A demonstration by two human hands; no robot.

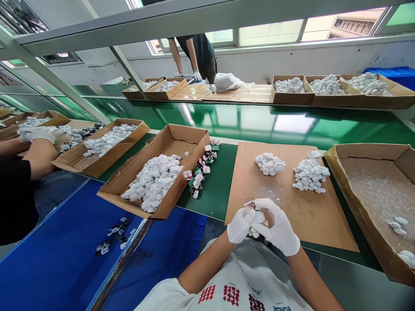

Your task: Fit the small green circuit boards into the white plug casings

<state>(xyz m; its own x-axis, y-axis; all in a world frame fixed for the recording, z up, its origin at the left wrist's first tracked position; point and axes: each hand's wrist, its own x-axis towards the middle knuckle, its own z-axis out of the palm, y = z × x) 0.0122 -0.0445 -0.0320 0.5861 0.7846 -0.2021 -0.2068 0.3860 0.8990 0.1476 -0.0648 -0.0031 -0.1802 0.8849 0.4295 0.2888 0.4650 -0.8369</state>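
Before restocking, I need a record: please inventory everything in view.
Cardboard sheet: one, brown, before the person.
White piles: two, white, on sheet.
Near boxes: two, brown, flanking sheet.
Circuit boards: uncounted, green and white, beside left box.
Tabletop: one, green, underneath.
Blue surface: uncounted, blue, lower left.
Side boxes: several, brown, left.
Far boxes: five visible, brown, back.
Plastic bag: one, white, back.
Windows: several, bright, back.
Beams: several, grey, overhead.
Co-workers: two, dark-clothed, left and back.
Held pieces: several, white, between hands.
Left hand: one, white-gloved, lower centre.
Right hand: one, white-gloved, lower centre.
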